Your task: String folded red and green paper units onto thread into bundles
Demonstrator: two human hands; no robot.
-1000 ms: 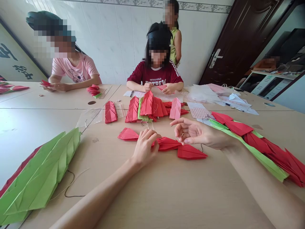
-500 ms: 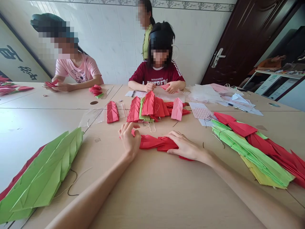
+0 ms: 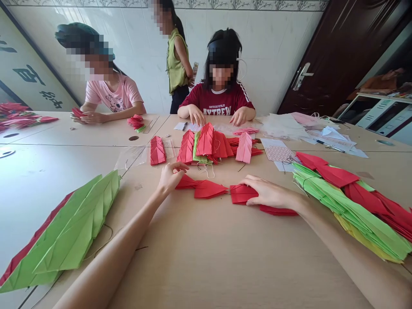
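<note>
Right hand (image 3: 270, 193) flat, pressing a red origami piece (image 3: 241, 194)! Left hand (image 3: 172, 178) curled, perhaps touching a second red piece (image 3: 208, 189).

The worktop (image 3: 222, 262) gives the left hand (image 3: 170, 178) and right hand (image 3: 272, 193) room on the near side. Red paper folds (image 3: 209, 189) lie between them; a green origami piece (image 3: 71, 227) blocks the left, a green-and-red pile (image 3: 350, 206) the right, and red folded stacks (image 3: 206, 146) the far side.
</note>
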